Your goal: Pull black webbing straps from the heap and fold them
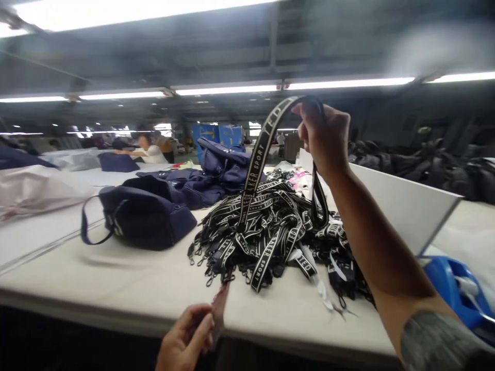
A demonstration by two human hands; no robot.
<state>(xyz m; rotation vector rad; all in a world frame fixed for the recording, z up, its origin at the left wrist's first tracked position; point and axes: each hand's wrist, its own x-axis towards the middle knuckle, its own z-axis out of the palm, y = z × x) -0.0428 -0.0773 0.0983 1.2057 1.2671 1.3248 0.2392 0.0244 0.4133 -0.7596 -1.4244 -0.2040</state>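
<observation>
My right hand [325, 131] is raised above the table, its fingers closed round a black strap [260, 157] with white lettering. The strap arches over from the hand, and its lower part hangs down into a large heap of similar straps [270, 221] with dark hooks. Low at the table's front edge, my left hand [189, 335] pinches a thin, see-through reddish strip [220, 309], which reaches up to the front of the heap. What that strip is cannot be made out clearly.
A dark blue bag [145, 219] lies left of the heap on the pale table [96, 283], with more blue bags [222, 165] behind. A white panel [402, 206] and a blue plastic object [456, 288] are at the right. A person [152, 152] is far back.
</observation>
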